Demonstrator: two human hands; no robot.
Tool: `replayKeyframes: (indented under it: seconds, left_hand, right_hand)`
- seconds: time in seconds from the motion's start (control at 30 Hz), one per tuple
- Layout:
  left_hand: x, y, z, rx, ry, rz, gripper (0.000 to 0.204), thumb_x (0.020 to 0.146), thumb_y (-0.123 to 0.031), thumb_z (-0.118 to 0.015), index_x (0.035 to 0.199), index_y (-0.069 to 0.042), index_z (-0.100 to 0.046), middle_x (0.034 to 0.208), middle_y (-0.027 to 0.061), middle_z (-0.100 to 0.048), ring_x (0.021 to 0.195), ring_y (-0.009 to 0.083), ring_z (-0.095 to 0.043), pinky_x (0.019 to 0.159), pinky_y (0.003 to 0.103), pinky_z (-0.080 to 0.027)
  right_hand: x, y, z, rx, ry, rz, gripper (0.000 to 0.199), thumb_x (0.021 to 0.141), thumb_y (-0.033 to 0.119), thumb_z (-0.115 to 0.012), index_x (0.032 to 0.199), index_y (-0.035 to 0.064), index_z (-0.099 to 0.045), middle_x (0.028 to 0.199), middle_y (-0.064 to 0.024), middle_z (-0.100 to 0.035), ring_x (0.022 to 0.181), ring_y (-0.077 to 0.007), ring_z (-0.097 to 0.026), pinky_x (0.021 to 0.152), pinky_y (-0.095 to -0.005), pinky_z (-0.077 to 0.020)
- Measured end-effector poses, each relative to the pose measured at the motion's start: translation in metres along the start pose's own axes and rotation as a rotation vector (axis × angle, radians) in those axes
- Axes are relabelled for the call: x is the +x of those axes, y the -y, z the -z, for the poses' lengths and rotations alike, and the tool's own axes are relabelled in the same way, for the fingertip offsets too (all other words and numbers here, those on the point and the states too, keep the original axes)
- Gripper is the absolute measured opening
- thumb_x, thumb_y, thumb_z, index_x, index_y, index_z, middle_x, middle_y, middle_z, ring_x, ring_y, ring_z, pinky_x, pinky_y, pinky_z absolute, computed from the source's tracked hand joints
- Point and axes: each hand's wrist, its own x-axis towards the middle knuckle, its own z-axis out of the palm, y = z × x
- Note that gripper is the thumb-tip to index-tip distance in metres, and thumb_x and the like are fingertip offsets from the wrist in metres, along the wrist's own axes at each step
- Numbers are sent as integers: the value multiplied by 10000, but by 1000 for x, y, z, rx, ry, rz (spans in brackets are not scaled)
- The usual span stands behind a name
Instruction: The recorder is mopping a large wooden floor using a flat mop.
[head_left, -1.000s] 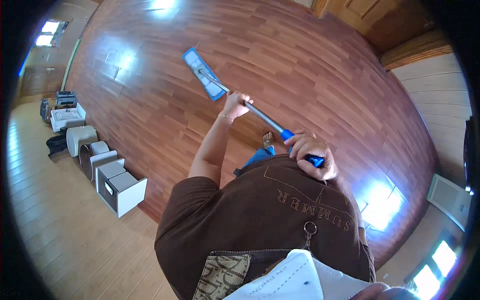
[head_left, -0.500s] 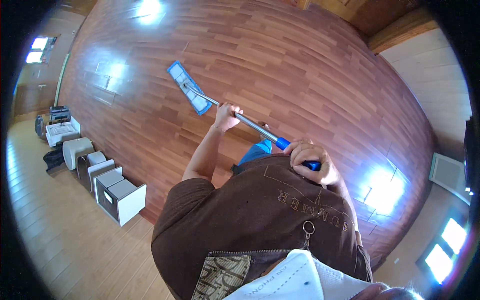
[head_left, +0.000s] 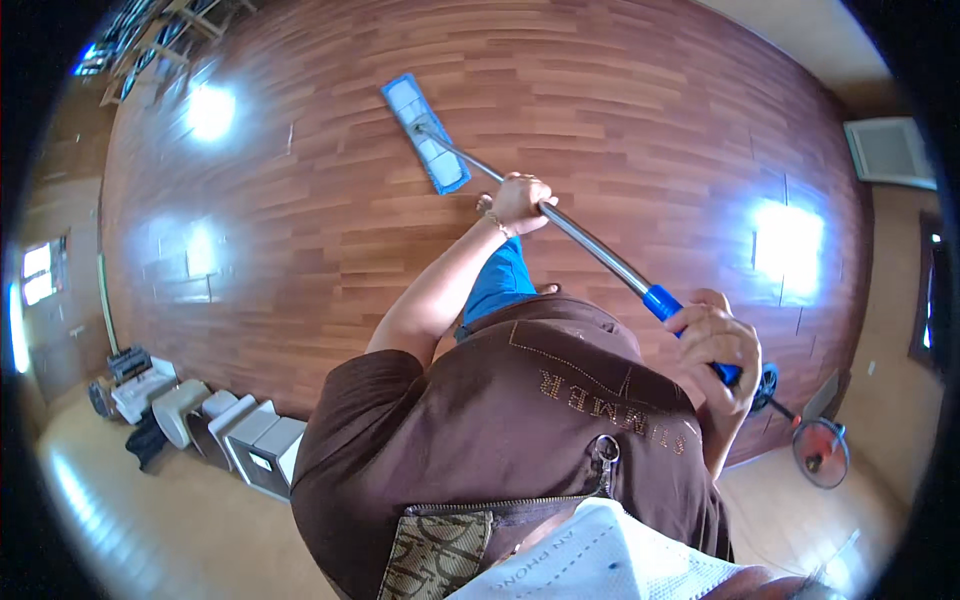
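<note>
A flat mop (head_left: 447, 165) with a blue-edged, pale pad lies against the wood-patterned floor ahead of me, its head tilted from upper left to lower right. Its metal pole slants back toward my right side. My left hand (head_left: 522, 204) is closed around the pole partway down, with a bracelet on that wrist. At the upper end, my right hand (head_left: 718, 345) wraps round the blue grip, whose tip sticks out below the fingers. My blue trouser leg and part of a foot show under the left forearm.
White and grey furniture pieces (head_left: 262, 448) stand in a row at the left. A fan with a round guard (head_left: 821, 452) is at the lower right. A pale framed box (head_left: 893, 152) stands by the right wall. Wooden furniture (head_left: 160, 45) shows at the upper left. Bright reflections mark the floor.
The view has turned and shifted. The mop head appears farther up and to the right, and both hands sit farther right, still on the pole. The fan has come into view.
</note>
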Motion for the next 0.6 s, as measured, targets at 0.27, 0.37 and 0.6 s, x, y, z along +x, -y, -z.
replayKeyframes:
  seconds: [0.27,0.37,0.6]
  left_hand:
    - [26,-103,-84,-218,135,-255,285,745,-222,-589,515,-111,-462,540,109,-522,561,324,-556,590,451,-435]
    - [37,-152,-103,-221,291,-300,295,743,-260,-617,521,-114,-489,570,118,-555,619,335,-580,647,464,-449]
    - [17,-242,-135,-195,533,-387,199,727,-286,-635,620,-120,-608,650,111,-613,707,310,-623,713,454,-472]
  right_hand:
    - [-101,58,26,-326,-83,96,204,592,294,-647,639,97,-627,614,-45,-637,713,-262,-692,916,-507,-407]
    - [-126,79,47,-453,72,265,337,761,412,-587,739,81,-643,624,-56,-624,672,-276,-667,828,-521,-429]
    - [-203,98,45,-643,-552,636,418,882,475,-444,796,87,-573,580,-64,-459,580,-243,-443,822,-591,-372]
